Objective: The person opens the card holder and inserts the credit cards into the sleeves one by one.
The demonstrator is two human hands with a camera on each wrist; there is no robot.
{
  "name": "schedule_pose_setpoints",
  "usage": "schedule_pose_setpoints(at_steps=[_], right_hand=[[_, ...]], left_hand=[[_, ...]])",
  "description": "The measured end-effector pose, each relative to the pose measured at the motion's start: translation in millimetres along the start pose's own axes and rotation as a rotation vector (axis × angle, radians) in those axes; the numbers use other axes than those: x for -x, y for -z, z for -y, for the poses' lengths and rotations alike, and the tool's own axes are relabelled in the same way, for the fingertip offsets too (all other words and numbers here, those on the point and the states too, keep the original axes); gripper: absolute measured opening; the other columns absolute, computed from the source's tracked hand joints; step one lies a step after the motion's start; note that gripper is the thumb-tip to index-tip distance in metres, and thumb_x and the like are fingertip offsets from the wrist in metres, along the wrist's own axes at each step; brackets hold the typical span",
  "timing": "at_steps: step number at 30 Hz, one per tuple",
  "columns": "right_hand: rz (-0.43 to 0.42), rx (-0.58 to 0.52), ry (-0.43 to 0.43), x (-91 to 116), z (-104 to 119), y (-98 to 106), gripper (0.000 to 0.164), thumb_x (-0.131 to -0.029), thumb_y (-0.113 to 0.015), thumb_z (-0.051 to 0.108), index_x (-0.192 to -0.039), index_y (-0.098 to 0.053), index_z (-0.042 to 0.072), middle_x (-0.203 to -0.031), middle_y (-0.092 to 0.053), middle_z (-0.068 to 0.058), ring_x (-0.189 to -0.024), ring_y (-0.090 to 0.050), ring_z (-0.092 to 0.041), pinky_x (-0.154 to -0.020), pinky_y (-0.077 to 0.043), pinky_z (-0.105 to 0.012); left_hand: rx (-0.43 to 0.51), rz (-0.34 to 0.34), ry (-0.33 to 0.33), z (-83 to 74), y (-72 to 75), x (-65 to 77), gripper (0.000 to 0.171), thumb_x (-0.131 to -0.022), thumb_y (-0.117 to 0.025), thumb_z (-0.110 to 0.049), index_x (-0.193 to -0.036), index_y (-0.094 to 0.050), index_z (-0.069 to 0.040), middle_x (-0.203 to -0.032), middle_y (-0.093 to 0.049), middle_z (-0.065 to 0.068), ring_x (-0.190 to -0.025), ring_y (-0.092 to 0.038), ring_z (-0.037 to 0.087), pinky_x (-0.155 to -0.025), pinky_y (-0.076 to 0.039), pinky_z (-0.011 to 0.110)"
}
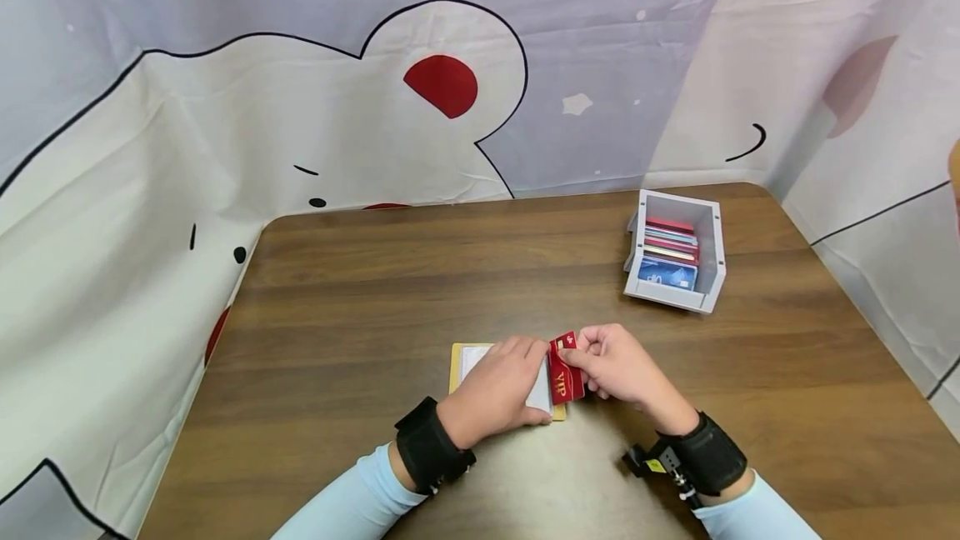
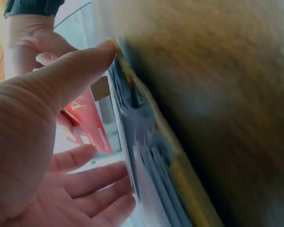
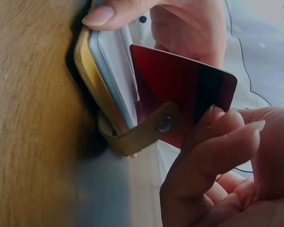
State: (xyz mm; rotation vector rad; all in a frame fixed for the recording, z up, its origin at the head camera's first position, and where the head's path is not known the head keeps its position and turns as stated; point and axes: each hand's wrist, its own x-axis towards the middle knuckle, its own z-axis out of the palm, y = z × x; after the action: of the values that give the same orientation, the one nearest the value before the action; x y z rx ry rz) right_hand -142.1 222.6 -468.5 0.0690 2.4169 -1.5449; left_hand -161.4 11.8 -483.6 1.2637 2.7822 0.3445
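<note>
Left hand (image 1: 501, 386) had the yellow card holder (image 1: 540, 395) held on the counter (image 1: 360, 315), thumb at its near edge, fingers across the top. Right hand (image 1: 621, 365) was pinching a red VIP card (image 1: 564, 380) at the holder's right side, long axis running near to far; couldn't tell if it was in a sleeve. Way back right sat a gray box (image 1: 667, 297) of cards.

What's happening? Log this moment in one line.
left hand: rests on yellow holder | right hand: pinches red card | card: at holder's right edge, insertion unclear | gray box: holds more cards
</note>
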Motion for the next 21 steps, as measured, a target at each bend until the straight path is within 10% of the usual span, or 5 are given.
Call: schedule_pose_setpoints(at_steps=[8,21], right_hand=[[0.012,0.006,0.013,0,7,8,0.033,-0.094,-0.073,0.018,-0.072,-0.053,0.006,-0.049,-0.053,0.001,-0.039,-0.048,-0.010,-0.040,-0.047,-0.030],[0.002,0.096,0.045,-25,20,-9,0.032,-0.089,-0.081,0.029,-0.073,-0.064,0.007,-0.051,-0.058,0.001,-0.044,-0.050,-0.013,-0.044,-0.042,-0.026]], left_hand=[[0.150,-0.050,-0.016,13.7,11.0,7.5,0.098,-0.074,-0.088,-0.055,-0.148,-0.043,-0.011,-0.136,-0.058,0.003,-0.122,-0.052,0.019,-0.108,-0.047,0.034],[0.486,0.029,-0.023,61.9,39.0,41.2,0.071,-0.078,-0.089,-0.035,-0.134,-0.054,-0.010,-0.140,-0.044,-0.001,-0.118,-0.052,0.017,-0.097,-0.055,0.032]])
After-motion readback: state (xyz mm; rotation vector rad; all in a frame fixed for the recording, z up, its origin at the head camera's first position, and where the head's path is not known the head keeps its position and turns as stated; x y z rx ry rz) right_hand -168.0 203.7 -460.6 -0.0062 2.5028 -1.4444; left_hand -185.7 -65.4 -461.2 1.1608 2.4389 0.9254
